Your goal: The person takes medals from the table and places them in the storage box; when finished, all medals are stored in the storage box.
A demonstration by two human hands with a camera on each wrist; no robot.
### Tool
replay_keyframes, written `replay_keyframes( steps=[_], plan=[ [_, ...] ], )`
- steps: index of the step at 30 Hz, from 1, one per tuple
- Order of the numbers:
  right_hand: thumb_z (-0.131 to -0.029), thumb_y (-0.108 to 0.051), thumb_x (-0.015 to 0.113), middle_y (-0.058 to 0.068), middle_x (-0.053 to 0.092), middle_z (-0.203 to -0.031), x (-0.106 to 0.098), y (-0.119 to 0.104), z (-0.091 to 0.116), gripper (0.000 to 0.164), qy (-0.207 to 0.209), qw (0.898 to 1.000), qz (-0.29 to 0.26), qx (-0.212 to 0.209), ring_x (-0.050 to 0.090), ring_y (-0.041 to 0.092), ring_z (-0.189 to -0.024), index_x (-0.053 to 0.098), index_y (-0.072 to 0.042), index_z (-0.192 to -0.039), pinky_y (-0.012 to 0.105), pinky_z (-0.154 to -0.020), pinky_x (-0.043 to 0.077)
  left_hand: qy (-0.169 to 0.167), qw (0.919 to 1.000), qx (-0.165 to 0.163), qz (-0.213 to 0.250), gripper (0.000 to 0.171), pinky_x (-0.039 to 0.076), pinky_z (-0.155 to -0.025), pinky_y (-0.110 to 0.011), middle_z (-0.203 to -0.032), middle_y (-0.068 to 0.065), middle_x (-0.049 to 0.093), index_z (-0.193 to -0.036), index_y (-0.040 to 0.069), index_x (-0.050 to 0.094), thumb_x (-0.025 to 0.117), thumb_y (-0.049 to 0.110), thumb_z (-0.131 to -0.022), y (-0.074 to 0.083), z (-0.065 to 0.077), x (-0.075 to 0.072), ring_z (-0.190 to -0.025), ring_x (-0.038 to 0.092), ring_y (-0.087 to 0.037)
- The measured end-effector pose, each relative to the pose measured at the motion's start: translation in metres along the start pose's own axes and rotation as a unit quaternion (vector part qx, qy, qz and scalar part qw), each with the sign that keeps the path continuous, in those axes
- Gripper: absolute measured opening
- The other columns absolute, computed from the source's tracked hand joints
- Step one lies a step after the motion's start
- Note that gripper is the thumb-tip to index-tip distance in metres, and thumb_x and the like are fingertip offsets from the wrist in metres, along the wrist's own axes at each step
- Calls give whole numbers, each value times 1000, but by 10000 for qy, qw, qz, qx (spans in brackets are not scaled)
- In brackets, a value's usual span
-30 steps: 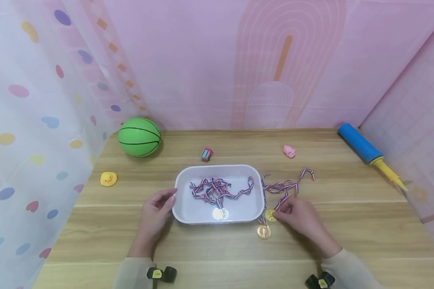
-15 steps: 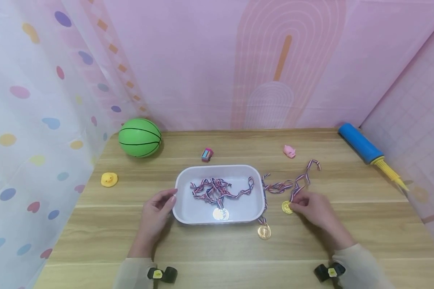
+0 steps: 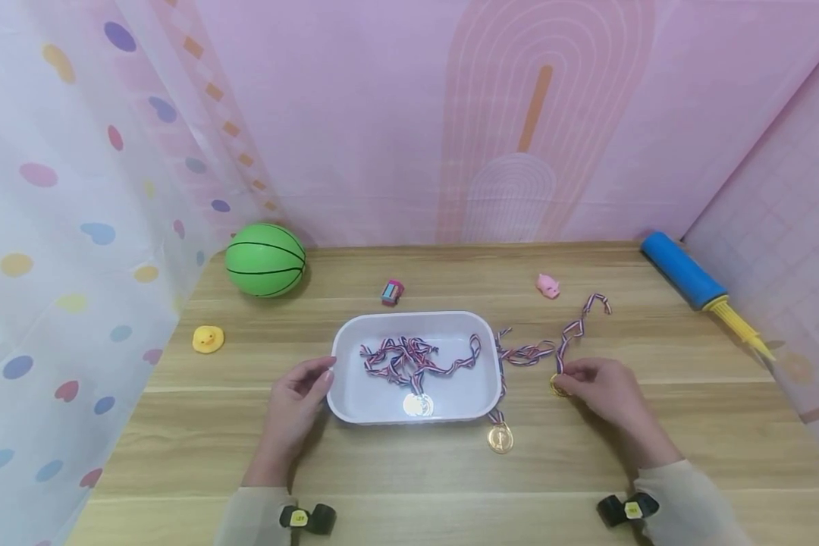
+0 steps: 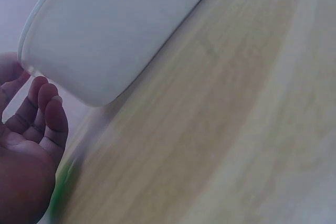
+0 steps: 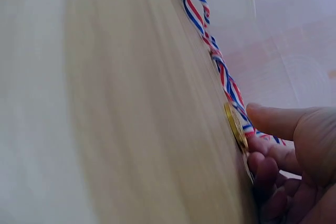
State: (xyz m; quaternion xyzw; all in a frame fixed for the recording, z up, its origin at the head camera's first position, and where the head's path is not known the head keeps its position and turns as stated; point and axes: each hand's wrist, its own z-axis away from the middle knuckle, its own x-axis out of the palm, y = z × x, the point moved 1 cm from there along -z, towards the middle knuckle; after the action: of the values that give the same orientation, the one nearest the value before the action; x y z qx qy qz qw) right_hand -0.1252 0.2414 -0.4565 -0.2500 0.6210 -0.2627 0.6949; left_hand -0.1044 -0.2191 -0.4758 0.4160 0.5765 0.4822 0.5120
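My left hand point(image 3: 293, 402) pinches the left rim of a white plastic tray point(image 3: 371, 402) between thumb and fingers. Inside that tray lie a shiny medal point(image 3: 418, 405) and its tangled red, white and blue ribbon point(image 3: 403, 360). To the right of the tray, my right hand point(image 3: 604, 388) pinches a gold medal point(image 3: 557, 386) low over the table; it looks tilted in the right wrist view, partly covered by the fingers. Its striped ribbon point(image 3: 573, 330) trails away toward the back. Another gold medal point(image 3: 500, 437) lies by the tray's front right corner, its ribbon point(image 3: 528, 353) running along the tray's side.
On the wooden table point(image 3: 409, 485), a green ball point(image 3: 265, 259) and a yellow duck point(image 3: 208, 339) stand at left. Behind the tray are a small pink-and-blue toy point(image 3: 392, 292) and a pink pig point(image 3: 548, 286). A blue-and-yellow hand pump point(image 3: 685, 271) lies at the back right.
My right hand has drawn its medal rightward, away from the tray and the other medal, and the ribbon has stretched out farther back. The medal now appears tipped. My left hand stays at the rim.
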Motion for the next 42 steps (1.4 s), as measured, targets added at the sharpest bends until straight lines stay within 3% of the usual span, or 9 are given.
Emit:
replay_keyframes(
  steps=[7, 17, 24, 29, 36, 42],
  plan=[
    [-79, -35, 78, 9, 67, -95, 5, -5, 2, 42, -60, 9992, 370, 137, 59, 22, -84, 68, -3, -104, 40, -74, 50, -32, 10000, -73, -29, 32, 51, -82, -20, -119, -10, 61, -120, 4, 63, 63, 23, -94, 1, 1, 0, -102, 57, -17],
    [-79, -26, 78, 7, 67, -83, 4, -7, 2, 36, -138, 9988, 463, 21, 58, 21, -76, 67, 2, -99, 36, -68, 46, -73, 9999, -71, 27, 33, 51, -83, -21, -120, -10, 61, -121, 5, 62, 63, 24, -94, 2, 2, 0, -103, 57, -18],
    [-84, -24, 74, 11, 70, -86, -1, -5, 1, 36, -272, 9987, -107, 426, 60, 18, -73, 66, 5, -104, 29, -60, 47, -60, 10000, -62, -30, 33, 51, -83, -21, -120, -9, 61, -120, 5, 63, 64, 24, -94, 1, 2, 0, -103, 57, -18],
    [-87, -30, 72, 5, 68, -77, -7, -3, 2, 37, -317, 9956, -592, 647, 58, 16, -66, 65, 3, -101, 29, -57, 45, -28, 10000, -80, -24, 32, 50, -83, -20, -119, -11, 61, -120, 4, 63, 63, 22, -94, 1, 1, 0, -103, 57, -17],
    [-88, -37, 69, 2, 63, -70, -12, -7, 5, 37, -527, 9810, -1502, 1105, 54, 16, -67, 66, 0, -95, 28, -58, 44, -4, 9999, -118, -57, 32, 51, -83, -20, -119, -10, 61, -120, 5, 63, 63, 23, -94, 0, 1, 0, -103, 57, -18],
    [-92, -41, 63, 2, 62, -74, -13, -6, 9, 47, -608, 9754, -1771, 1163, 52, 15, -70, 67, 3, -109, 27, -61, 45, -30, 9999, -57, -99, 31, 50, -83, -20, -119, -14, 61, -120, 2, 62, 62, 21, -95, 2, 1, 0, -101, 58, -16]
  ],
)
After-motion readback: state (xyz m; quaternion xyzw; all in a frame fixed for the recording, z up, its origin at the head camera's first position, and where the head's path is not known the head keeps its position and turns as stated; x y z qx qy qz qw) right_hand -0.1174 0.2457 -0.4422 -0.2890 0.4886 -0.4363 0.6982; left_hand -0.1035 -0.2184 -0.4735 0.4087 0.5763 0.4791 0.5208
